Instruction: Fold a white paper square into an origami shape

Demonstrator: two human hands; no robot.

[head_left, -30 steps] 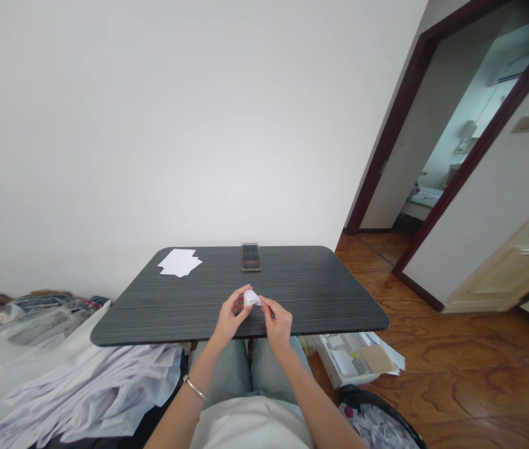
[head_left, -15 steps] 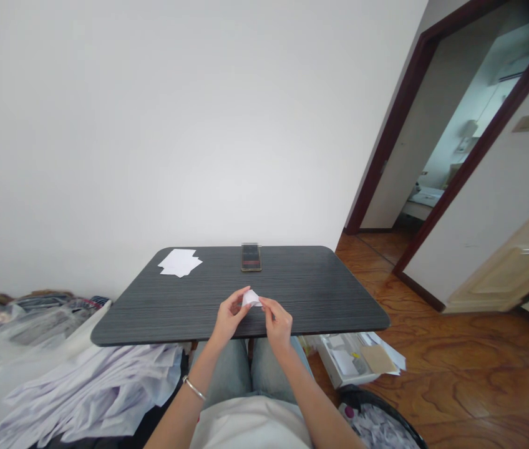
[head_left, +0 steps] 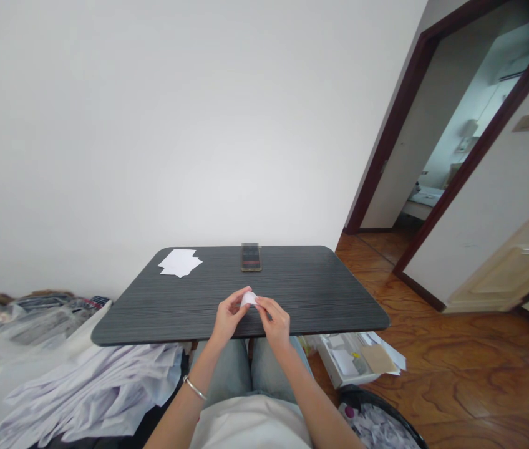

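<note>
A small piece of white paper (head_left: 249, 299), bent or folded, is held up between both hands above the near part of the dark table (head_left: 311, 280). My left hand (head_left: 229, 315) pinches it from the left, thumb below and fingertips at its top. On the other side, my right hand (head_left: 274, 319) grips its right edge between thumb and index finger. Further back on the tabletop lies a phone (head_left: 251, 257). Several white paper sheets (head_left: 180, 262) overlap in a loose pile at the table's far left.
A white box (head_left: 346, 362) with papers sits on the floor right of my legs. Near it stands a black bag or bin (head_left: 386, 427) full of paper scraps. White cloth (head_left: 96, 393) is heaped at the left. A white wall (head_left: 246, 125) rises behind the table.
My right hand has shifted slightly to the left, closer to my left hand. The paper between them looks more curved. Phone and pile stay where they were.
</note>
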